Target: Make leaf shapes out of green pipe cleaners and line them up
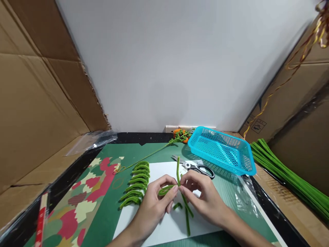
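Above a white sheet of paper (128,230), both hands meet on a green pipe cleaner (178,168). My left hand (159,197) pinches a folded loop of it (164,190) between thumb and fingers. Fingertips of my right hand (202,192) are closed on it where the strands cross, one end pointing up and another slanting down. A loose green strip (187,224) and a short bent piece (177,206) lie on the paper below. To the left runs a row of folded green pipe-cleaner leaves (136,187). Scissors (203,169) with black-and-grey handles rest behind my right hand.
A blue perforated basket (221,161) stands at the back right. Long green pipe cleaners (290,181) lie bundled at far right. An orange flower (177,132) on a long green stem lies behind the paper. Cardboard walls (43,85) flank the green table mat (105,202).
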A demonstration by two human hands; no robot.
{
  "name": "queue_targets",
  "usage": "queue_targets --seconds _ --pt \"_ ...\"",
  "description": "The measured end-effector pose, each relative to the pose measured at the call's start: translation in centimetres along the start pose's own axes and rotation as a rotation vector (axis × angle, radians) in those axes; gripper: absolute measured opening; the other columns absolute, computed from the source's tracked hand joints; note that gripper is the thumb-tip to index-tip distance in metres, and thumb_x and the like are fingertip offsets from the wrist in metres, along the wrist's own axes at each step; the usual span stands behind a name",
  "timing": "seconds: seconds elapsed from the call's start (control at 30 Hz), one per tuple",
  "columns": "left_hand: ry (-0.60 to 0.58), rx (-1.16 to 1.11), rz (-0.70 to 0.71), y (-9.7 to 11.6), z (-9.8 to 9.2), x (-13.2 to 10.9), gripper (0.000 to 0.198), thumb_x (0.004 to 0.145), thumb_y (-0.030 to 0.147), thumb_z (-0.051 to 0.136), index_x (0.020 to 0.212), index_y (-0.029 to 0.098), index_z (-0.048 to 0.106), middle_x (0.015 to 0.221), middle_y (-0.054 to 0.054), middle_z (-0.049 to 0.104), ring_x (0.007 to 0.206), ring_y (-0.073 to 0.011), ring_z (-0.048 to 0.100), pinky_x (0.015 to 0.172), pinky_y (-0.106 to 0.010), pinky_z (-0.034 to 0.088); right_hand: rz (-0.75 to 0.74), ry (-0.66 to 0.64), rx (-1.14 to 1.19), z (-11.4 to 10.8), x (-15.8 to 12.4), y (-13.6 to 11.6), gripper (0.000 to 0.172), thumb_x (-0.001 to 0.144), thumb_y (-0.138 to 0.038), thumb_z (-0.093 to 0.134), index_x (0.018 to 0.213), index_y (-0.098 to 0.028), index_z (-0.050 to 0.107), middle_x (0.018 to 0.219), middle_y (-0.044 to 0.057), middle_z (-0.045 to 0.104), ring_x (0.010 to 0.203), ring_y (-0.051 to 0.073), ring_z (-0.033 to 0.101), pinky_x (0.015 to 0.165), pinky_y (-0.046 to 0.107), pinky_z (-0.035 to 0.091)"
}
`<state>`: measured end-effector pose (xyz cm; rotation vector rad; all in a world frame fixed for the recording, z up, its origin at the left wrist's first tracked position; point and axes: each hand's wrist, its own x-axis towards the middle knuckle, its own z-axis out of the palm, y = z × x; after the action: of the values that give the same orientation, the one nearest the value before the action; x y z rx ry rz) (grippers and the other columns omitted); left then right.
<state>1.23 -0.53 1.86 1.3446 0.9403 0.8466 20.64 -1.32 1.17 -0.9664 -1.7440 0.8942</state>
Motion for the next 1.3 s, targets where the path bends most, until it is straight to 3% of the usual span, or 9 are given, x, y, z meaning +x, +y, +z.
queue_targets --seconds 0.07,0.17,0.37,0.6,0.77,0.87,1.1,1.2,1.3 --pt "0.018 0.087 0.075 0.6 0.0 -0.4 0.027 0.101 0.046 0.066 0.093 0.021 0.062 0.08 0.002 0.06 0.071 -0.0136 0.057 0.064 -0.021 0.044 0.081 -0.01 0.051 0.1 0.1 -0.2 0.014 0.099 -0.031 0.069 0.093 -0.019 0.067 0.082 0.001 0.065 0.069 0.014 0.059 0.06 0.024 0.047" --pt "-0.065 0.136 0.074 1.1 0.0 -0.9 0.024 0.106 0.046 0.058 0.099 0.024 0.059 0.096 0.0 0.06 0.095 -0.0191 0.057 0.082 -0.026 0.045 0.11 -0.023 0.055 0.2 0.3 -0.4 0.015 0.1 -0.031 0.068 0.092 -0.018 0.069 0.081 0.001 0.067 0.069 0.014 0.059 0.058 0.023 0.044" --pt "-0.066 0.022 -0.022 0.1 -0.1 -0.9 0.04 0.102 0.046 0.063 0.136 0.031 0.049 0.11 -0.002 0.058 0.092 -0.0184 0.054 0.087 -0.03 0.044 0.09 0.16 0.157 -0.3 0.6 0.2 0.017 0.102 -0.034 0.066 0.094 -0.019 0.07 0.083 0.001 0.068 0.068 0.014 0.064 0.06 0.024 0.049" --pt "-0.169 -0.07 -0.015 -0.6 0.5 -0.4 0.049 0.096 0.05 0.072 0.136 0.026 0.058 0.12 -0.008 0.063 0.087 -0.0187 0.058 0.074 -0.029 0.047 0.038 0.423 0.546 -0.2 0.8 0.7 0.014 0.09 -0.033 0.084 0.085 -0.02 0.079 0.083 0.001 0.07 0.08 0.015 0.063 0.075 0.025 0.052" --pt "-0.149 0.045 0.021 0.0 0.9 -0.8 0.033 0.093 0.044 0.077 0.118 0.023 0.068 0.099 -0.002 0.063 0.09 -0.0183 0.057 0.084 -0.027 0.047 0.157 0.37 0.776 0.5 0.8 0.2 0.018 0.09 -0.034 0.084 0.086 -0.017 0.078 0.069 0.002 0.07 0.059 0.014 0.064 0.057 0.024 0.054" --pt "-0.066 0.034 0.05 0.4 0.8 -0.7 0.026 0.096 0.046 0.073 0.106 0.022 0.071 0.088 0.0 0.06 0.081 -0.0149 0.055 0.075 -0.022 0.045 0.178 0.326 0.81 0.4 0.9 -0.1 0.021 0.087 -0.035 0.086 0.088 -0.016 0.077 0.071 0.005 0.073 0.061 0.017 0.068 0.053 0.024 0.057" --pt "0.128 0.079 0.091 0.7 -0.5 0.0 0.045 0.096 0.057 0.068 0.076 0.017 0.069 0.065 0.003 0.054 0.05 -0.0085 0.039 0.046 -0.02 0.03 0.275 0.092 0.709 0.2 1.0 0.2 0.03 0.08 -0.041 0.091 0.084 -0.014 0.078 0.067 0.005 0.075 0.056 0.015 0.069 0.052 0.023 0.056" --pt "0.24 0.189 0.139 0.7 -0.9 0.1 0.046 0.096 0.055 0.069 0.069 0.018 0.067 0.06 0.003 0.053 0.048 -0.0095 0.042 0.045 -0.02 0.033 0.334 -0.051 0.682 0.2 0.8 0.3 0.035 0.078 -0.045 0.092 0.084 -0.013 0.078 0.07 0.006 0.076 0.056 0.015 0.07 0.051 0.022 0.053" --pt "0.189 0.35 0.226 0.7 -1.0 0.2 0.039 0.1 0.046 0.066 0.072 0.019 0.068 0.059 0.004 0.05 0.051 -0.011 0.046 0.05 -0.021 0.039 0.355 -0.083 0.536 0.3 0.6 0.1 0.034 0.08 -0.044 0.09 0.082 -0.013 0.078 0.072 0.006 0.077 0.057 0.015 0.069 0.055 0.024 0.054"
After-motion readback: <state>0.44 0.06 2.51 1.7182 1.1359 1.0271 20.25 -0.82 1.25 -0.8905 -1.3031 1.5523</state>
